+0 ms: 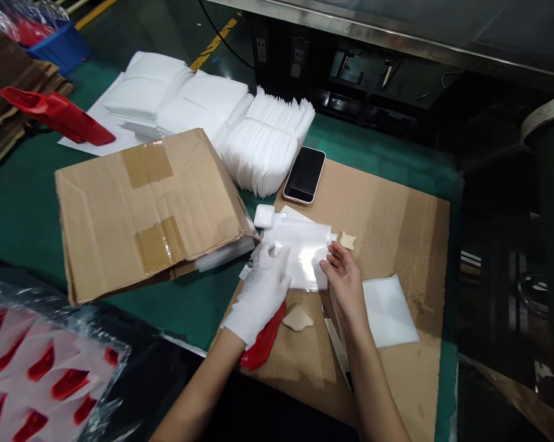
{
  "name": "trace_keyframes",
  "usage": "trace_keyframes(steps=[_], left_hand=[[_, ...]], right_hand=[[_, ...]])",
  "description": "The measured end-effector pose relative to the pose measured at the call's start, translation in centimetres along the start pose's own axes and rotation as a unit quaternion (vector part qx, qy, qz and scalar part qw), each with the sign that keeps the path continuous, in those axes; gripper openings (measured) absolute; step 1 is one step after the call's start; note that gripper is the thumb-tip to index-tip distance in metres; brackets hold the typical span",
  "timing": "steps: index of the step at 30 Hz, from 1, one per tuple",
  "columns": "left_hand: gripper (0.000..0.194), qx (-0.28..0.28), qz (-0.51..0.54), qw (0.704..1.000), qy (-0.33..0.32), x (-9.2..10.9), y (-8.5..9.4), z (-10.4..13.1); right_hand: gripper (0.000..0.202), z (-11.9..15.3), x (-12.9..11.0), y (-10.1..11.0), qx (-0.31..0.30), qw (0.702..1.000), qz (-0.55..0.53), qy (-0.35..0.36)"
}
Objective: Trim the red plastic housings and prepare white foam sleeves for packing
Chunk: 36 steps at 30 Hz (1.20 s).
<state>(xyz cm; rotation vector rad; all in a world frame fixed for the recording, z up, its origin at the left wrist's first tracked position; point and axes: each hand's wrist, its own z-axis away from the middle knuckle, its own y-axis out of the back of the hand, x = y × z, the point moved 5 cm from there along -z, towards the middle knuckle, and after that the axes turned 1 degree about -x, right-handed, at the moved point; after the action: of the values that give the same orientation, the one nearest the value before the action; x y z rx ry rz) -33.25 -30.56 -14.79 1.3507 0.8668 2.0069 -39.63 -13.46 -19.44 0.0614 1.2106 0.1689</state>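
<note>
Clear plastic bags [304,245] lie in a flat stack on the cardboard sheet [397,215]. My left hand [265,282], in a white glove, rests at the stack's left edge with its fingers partly spread. My bare right hand [344,273] is at the right edge, fingers curled and apart, the fingertips by the plastic. A red part [265,341] lies partly under my left wrist. Beside it is a small beige piece [298,318]. A white foam pouch [390,310] lies right of my right hand, and a long thin blade-like tool [336,344] lies left of my right forearm.
A taped carton [148,209] stands left. Behind it are stacks of white foam pouches [268,141] and a red part [58,116]. A phone [304,175] and small white case [264,216] lie beyond the bags. Wrapped red parts [42,374] fill the lower left.
</note>
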Motion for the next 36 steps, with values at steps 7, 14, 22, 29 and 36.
trace_keyframes(steps=[7,14,22,29,36], left_hand=[[0.051,-0.001,-0.015,1.000,-0.003,0.1,0.3,0.2],[0.056,-0.011,-0.051,0.999,-0.003,0.5,0.0,-0.2],[0.055,-0.006,-0.069,0.998,0.005,1.4,0.6,-0.2],[0.052,-0.006,-0.070,0.998,-0.003,1.3,0.6,-0.2],[0.041,0.025,-0.056,0.997,-0.046,0.5,0.9,0.4]], right_hand=[[0.073,-1.2,0.6,0.2,-0.013,0.999,0.030,-0.002],[0.063,-1.4,0.1,0.0,-0.006,0.992,0.116,0.054],[0.049,1.0,-1.7,-0.2,0.022,0.974,0.171,0.145],[0.023,0.7,-2.7,-1.0,-0.025,0.969,0.185,0.161],[0.017,-0.5,-3.7,-0.6,-0.055,0.976,0.151,0.147]])
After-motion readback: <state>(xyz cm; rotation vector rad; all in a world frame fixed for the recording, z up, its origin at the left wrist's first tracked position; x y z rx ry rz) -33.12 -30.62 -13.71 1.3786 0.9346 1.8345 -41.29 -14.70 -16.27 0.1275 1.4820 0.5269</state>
